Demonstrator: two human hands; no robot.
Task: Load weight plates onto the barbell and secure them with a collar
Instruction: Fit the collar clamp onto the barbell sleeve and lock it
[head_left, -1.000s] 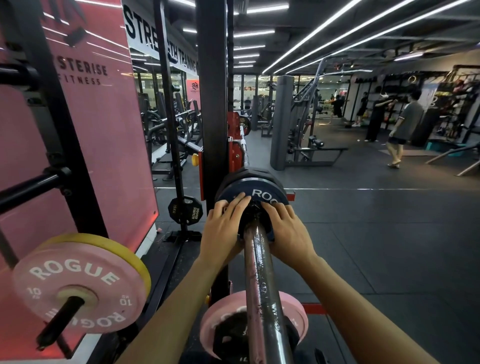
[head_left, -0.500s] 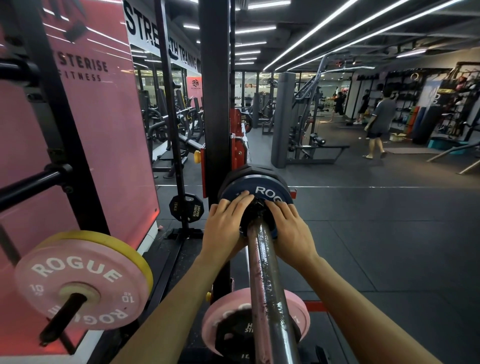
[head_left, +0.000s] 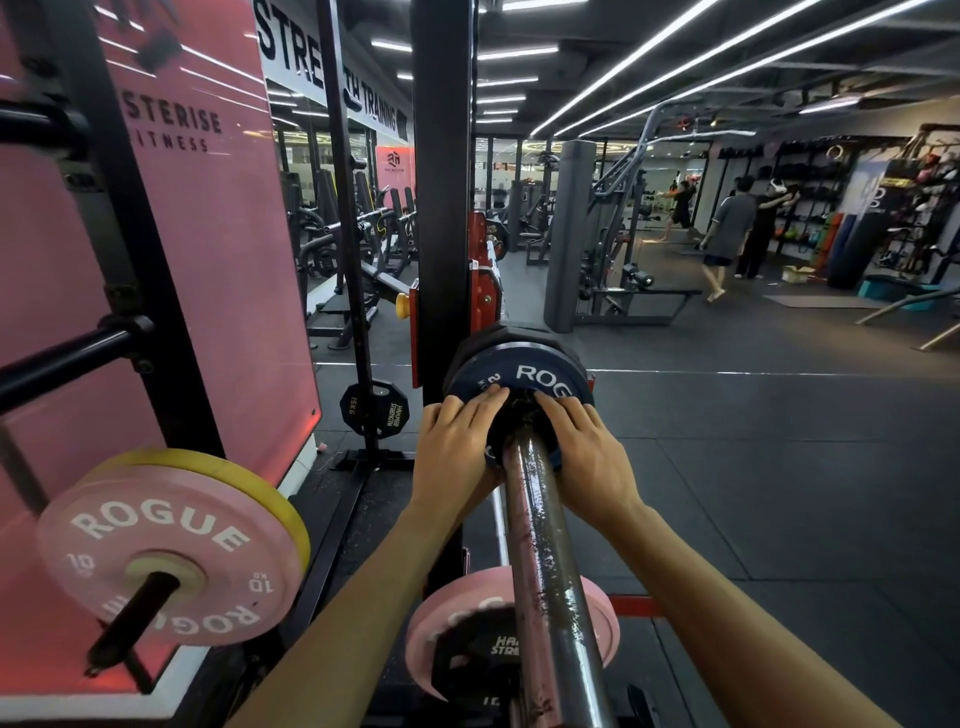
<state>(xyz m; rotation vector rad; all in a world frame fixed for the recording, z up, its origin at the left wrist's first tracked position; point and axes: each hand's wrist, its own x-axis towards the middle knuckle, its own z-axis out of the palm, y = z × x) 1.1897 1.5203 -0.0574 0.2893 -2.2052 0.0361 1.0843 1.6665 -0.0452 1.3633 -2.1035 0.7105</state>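
Far left, a pink Rogue plate (head_left: 161, 551) with a yellow plate (head_left: 228, 470) behind it sits on a storage peg (head_left: 130, 618) of the rack; further in, a black Hammer Strength plate (head_left: 375, 410) hangs low by the black upright (head_left: 441, 182); now my left hand (head_left: 454, 441), fingers laid out straight and flat on the face of the small blue Rogue plate (head_left: 519, 376), left of the bar; that blue plate is on the barbell sleeve (head_left: 540, 545), tight against a thicker black plate (head_left: 524, 335) behind it; the sleeve runs from the plates back toward me between my forearms; my right hand (head_left: 584, 447) mirrors the left, fingers straight on the plate's right side, gripping nothing; the two hands are apart with the sleeve between them; below the sleeve, another pink plate (head_left: 441, 623) with a black one (head_left: 467, 670) on it; far right, people (head_left: 727, 234) stand on the gym floor (head_left: 779, 467).
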